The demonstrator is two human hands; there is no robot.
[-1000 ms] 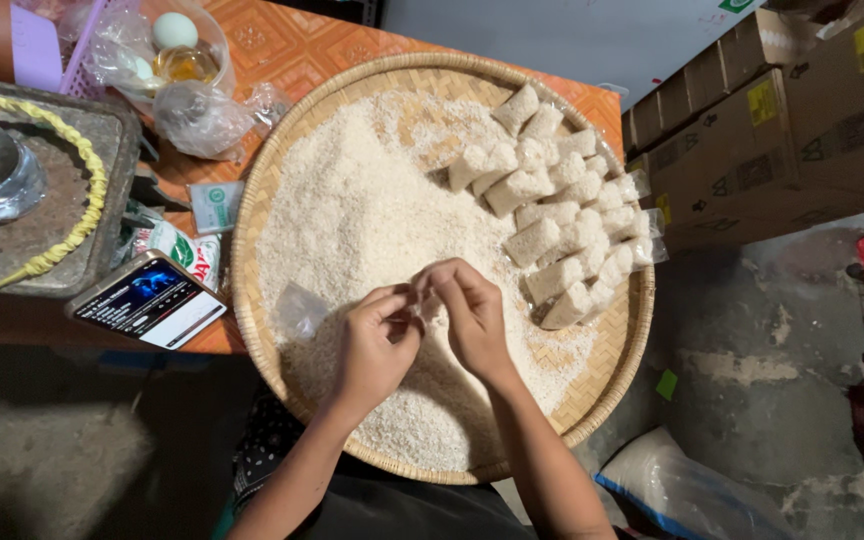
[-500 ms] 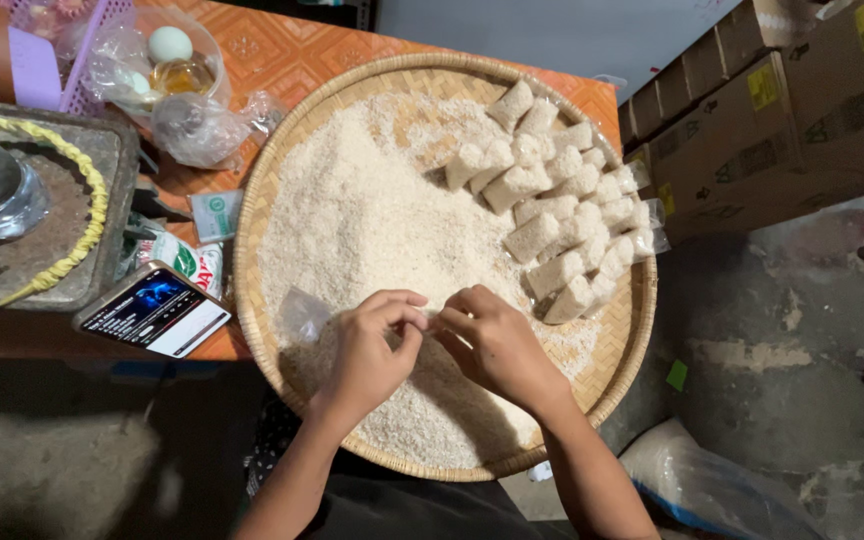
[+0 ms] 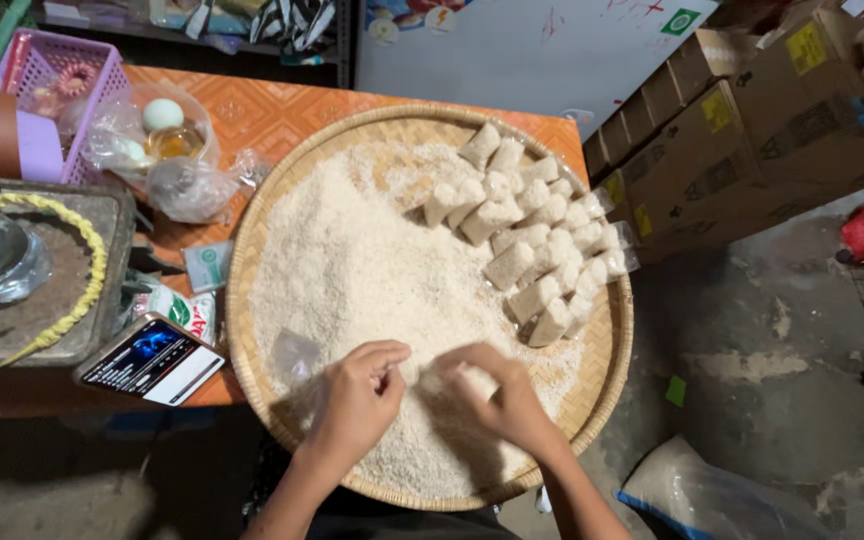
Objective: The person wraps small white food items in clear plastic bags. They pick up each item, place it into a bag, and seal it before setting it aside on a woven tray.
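The left hand (image 3: 360, 398) and the right hand (image 3: 497, 392) meet low over the near part of a round woven tray (image 3: 252, 250), both pressed down into the heap of white rice grains (image 3: 352, 260) that covers most of it. Between them sits a small clear bag (image 3: 430, 378) part-filled with grains; the left grip is pinched with thumb and forefinger at the bag's edge, and the right grip is curled over its other side, though the blur there hides just how the fingers close. Just left of the left hand another empty clear bag (image 3: 295, 353) lies on the grains. Along the tray's far right rim a stack of filled, block-shaped packets (image 3: 532, 235) lies in rows. The tray rests on an orange patterned desk (image 3: 272, 110) and overhangs its near edge and right corner. At the desk's near left edge lies a phone (image 3: 152, 360) with a lit screen, beside small printed sachets (image 3: 192, 290). Toward the far left corner stand a clear tub with eggs (image 3: 162, 125), a knotted plastic bag (image 3: 187, 190) and a purple basket (image 3: 37, 75). Cardboard boxes (image 3: 752, 130) stand on the floor beyond the right edge.
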